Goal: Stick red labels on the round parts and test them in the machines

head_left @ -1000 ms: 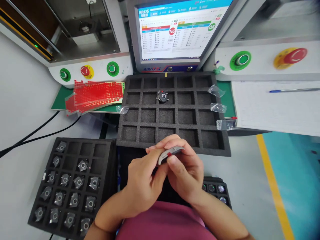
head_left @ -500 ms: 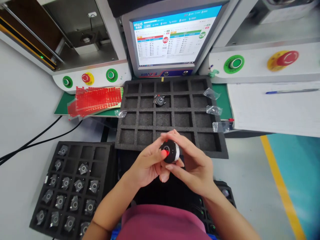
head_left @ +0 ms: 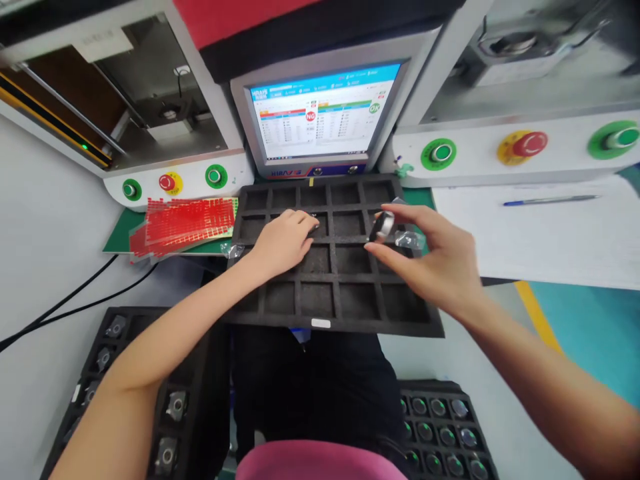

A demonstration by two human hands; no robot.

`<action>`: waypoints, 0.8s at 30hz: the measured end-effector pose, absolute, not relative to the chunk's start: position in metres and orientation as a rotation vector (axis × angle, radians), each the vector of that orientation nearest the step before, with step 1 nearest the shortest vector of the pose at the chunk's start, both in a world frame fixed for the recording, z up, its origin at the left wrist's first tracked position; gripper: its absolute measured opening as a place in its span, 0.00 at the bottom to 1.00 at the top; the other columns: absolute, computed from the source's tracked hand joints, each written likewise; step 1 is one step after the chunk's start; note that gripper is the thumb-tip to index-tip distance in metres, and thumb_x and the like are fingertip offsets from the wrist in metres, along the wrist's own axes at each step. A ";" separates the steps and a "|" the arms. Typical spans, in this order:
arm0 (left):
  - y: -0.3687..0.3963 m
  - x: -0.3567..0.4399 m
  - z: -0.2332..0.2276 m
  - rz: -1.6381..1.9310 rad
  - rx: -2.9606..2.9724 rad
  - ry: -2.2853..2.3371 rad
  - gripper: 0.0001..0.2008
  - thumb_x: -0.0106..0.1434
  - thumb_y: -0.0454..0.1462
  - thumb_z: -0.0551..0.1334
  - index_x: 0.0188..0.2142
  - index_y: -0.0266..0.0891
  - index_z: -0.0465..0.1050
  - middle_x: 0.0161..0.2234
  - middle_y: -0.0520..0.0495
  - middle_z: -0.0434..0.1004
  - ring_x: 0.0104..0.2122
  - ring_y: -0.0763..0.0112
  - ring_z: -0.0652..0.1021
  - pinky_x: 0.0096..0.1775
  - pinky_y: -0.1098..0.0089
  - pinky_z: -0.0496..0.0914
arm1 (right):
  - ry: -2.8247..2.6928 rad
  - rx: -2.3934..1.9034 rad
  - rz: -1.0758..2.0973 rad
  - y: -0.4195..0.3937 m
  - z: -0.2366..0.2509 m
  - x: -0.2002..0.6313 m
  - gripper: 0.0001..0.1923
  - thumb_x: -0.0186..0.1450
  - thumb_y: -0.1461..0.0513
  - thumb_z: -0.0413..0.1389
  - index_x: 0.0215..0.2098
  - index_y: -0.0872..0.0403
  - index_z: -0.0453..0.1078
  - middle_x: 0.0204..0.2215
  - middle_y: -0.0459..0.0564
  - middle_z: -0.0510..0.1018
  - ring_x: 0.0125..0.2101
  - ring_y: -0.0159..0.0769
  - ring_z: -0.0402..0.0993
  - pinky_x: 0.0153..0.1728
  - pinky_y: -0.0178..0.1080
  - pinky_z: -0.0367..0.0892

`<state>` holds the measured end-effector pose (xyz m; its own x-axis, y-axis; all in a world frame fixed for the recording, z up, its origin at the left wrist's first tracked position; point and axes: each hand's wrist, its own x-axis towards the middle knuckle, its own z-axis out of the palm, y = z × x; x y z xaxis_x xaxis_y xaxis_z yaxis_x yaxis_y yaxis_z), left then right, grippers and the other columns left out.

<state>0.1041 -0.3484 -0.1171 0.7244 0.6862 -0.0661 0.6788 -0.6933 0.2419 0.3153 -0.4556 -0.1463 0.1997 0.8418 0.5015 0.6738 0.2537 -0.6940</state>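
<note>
My right hand (head_left: 436, 261) holds a small round black and silver part (head_left: 383, 225) between thumb and fingers, above the right side of a black foam tray (head_left: 330, 313) with square pockets. My left hand (head_left: 283, 241) reaches into the tray's second row, its fingers covering the pocket where a similar round part lay; whether it grips that part is hidden. Crumpled clear plastic wraps (head_left: 411, 240) lie at the tray's right edge, beside my right hand.
A monitor (head_left: 320, 120) stands behind the tray between two machines with green and red buttons. Red sticker sheets (head_left: 185, 223) lie to the left, papers with a pen (head_left: 550, 200) to the right. Foam trays of parts sit at lower left (head_left: 170, 407) and lower right (head_left: 440, 427).
Both hands have left my lap and moved forward over the foam tray. The right hand alone carries the round part; the left hand has reached the pocket with the other part.
</note>
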 end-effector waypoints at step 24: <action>-0.269 0.126 -0.127 0.423 1.624 1.469 0.04 0.70 0.27 0.58 0.40 0.34 0.63 0.27 0.48 0.77 0.28 0.72 0.83 0.40 0.68 0.79 | -2.332 -1.875 0.382 -0.330 -0.144 0.335 0.17 0.64 0.59 0.62 0.49 0.59 0.76 0.46 0.60 0.79 0.47 0.56 0.78 0.48 0.49 0.72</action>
